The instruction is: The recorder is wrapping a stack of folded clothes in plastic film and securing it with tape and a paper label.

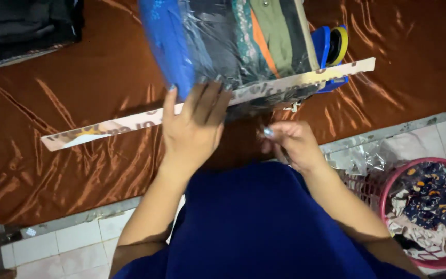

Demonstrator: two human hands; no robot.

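Clothes sealed in one clear plastic bag lie at the top middle of the view on a shiny copper-brown satin cloth that covers a low work surface. Folded pieces show through the plastic side by side: blue, dark grey, patterned teal, orange, olive and black. One long flat ruler with a worn, patterned face runs slantwise across the cloth, from lower left up to the right, passing under the bag's near edge. The left hand lies spread, fingers flat and pressing on the near edge of the bag and on the ruler. The right hand is just beside it, below the bag, with fingertips pinched together on something small and pale; what it is cannot be told. One blue tape holder with a yellow roll sits touching the bag's right side. A stack of dark folded fabric rests at the top left corner, well apart from the hands. The cloth's near edge falls to a pale tiled floor. To the right on the floor stands one pink basket holding mixed fabric, with crumpled clear plastic beside it. Open cloth lies left of the hands. The person's blue garment fills the lower middle.
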